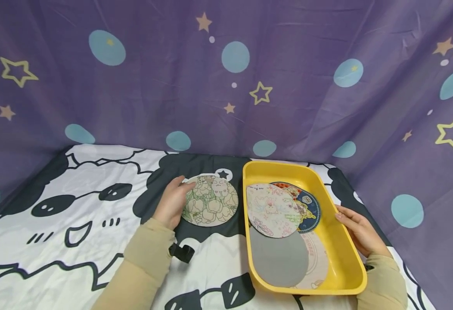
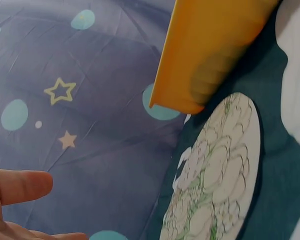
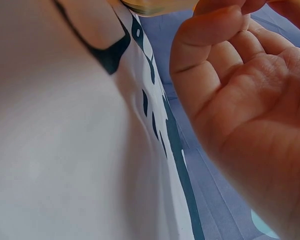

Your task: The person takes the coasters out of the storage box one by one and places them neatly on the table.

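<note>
A round mat (image 1: 210, 201) with a green leafy and flower pattern lies on the dark part of the cloth. At its left edge is my left hand (image 1: 175, 200), with thumb and fingers held apart and straight in the left wrist view, where the mat's patterned face also shows. To the right stands a yellow plastic tray (image 1: 336, 254). My right hand (image 1: 360, 228) holds the tray's right rim with its fingertips; in the right wrist view the fingers curl near the yellow edge. Inside the tray lie a pink-patterned round mat (image 1: 273, 211), a blue round mat (image 1: 312, 215) and a grey disc (image 1: 278, 258).
A pale pink round mat (image 1: 315, 262) with lettering lies partly under the grey disc. The table is covered by a black-and-white cartoon cloth (image 1: 94, 224). Behind and at the sides hangs a purple curtain (image 1: 195, 103) with stars and blue dots.
</note>
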Demonstrator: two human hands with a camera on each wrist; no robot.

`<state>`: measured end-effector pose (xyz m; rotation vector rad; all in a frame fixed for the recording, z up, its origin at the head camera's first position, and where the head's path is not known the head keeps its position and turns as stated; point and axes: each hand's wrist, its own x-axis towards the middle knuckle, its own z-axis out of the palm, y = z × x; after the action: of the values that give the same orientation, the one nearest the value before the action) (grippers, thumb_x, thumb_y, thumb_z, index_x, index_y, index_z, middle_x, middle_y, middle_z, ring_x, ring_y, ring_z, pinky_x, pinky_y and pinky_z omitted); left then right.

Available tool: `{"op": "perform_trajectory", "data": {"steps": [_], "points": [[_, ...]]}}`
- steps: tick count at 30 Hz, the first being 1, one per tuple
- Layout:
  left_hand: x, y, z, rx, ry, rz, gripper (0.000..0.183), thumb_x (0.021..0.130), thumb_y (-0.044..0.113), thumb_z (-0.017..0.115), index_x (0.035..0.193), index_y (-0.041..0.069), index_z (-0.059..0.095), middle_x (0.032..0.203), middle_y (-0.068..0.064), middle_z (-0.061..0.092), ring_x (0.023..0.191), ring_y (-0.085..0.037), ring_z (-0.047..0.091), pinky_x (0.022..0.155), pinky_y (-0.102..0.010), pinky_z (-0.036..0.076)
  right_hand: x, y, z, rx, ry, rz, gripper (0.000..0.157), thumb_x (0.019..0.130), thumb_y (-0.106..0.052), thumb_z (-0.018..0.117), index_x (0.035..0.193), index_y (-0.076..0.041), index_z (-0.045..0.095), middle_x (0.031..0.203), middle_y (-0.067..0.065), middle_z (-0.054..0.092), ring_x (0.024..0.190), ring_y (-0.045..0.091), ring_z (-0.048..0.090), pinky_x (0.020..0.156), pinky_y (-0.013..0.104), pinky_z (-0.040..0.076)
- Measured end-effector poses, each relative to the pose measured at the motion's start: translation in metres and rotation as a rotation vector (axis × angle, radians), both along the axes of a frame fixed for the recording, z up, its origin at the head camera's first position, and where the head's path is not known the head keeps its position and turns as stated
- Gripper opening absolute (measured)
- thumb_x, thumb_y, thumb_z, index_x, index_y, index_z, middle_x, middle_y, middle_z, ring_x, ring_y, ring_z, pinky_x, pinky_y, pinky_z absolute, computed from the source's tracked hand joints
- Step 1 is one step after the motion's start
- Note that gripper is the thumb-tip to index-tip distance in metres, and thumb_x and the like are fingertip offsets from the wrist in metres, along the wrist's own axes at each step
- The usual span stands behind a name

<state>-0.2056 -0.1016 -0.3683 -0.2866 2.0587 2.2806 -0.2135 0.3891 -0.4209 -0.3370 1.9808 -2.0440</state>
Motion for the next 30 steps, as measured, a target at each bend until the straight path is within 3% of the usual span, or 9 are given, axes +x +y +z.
{"op": "perform_trajectory", "data": {"steps": [11, 18, 25, 30], "points": [[-0.008, 0.034, 0.016, 0.006, 0.033, -0.032, 0.071, 0.100, 0.017, 0.053, 0.157, 0.000, 0.014, 0.162, -0.023, 0.016, 0.151, -0.035, 0.017, 0.123, -0.053, 0.019, 0.001, 0.000, 0.001, -0.013, -0.005, -0.006, 0.032, 0.107, -0.010, 0.039, 0.124, -0.025, 0.062, 0.114, -0.006, 0.072, 0.098, 0.010, 0.071, 0.081, 0.027, 0.060], [-0.013, 0.052, 0.031, 0.036, 0.034, -0.071, 0.071, 0.099, 0.016, 0.054, 0.157, 0.000, 0.015, 0.162, -0.022, 0.017, 0.151, -0.033, 0.018, 0.123, -0.049, 0.023, 0.001, 0.000, 0.001, -0.020, -0.011, 0.001, 0.032, 0.107, -0.009, 0.040, 0.123, -0.025, 0.063, 0.114, -0.006, 0.072, 0.098, 0.010, 0.071, 0.081, 0.027, 0.060], [-0.015, 0.068, 0.044, 0.010, 0.011, -0.068, 0.070, 0.098, 0.020, 0.058, 0.157, 0.006, 0.022, 0.162, -0.016, 0.023, 0.149, -0.031, 0.026, 0.121, -0.046, 0.028, 0.000, 0.001, 0.001, -0.052, -0.019, 0.020, 0.034, 0.107, -0.008, 0.038, 0.124, -0.023, 0.063, 0.114, -0.005, 0.072, 0.098, 0.011, 0.072, 0.081, 0.027, 0.060], [-0.017, 0.078, 0.050, -0.015, 0.006, -0.101, 0.069, 0.099, 0.022, 0.057, 0.157, 0.007, 0.023, 0.162, -0.014, 0.023, 0.149, -0.031, 0.025, 0.122, -0.046, 0.027, 0.000, 0.001, 0.000, -0.057, -0.015, 0.023, 0.035, 0.107, -0.008, 0.038, 0.124, -0.024, 0.063, 0.115, -0.005, 0.072, 0.098, 0.011, 0.071, 0.081, 0.027, 0.060]]}}
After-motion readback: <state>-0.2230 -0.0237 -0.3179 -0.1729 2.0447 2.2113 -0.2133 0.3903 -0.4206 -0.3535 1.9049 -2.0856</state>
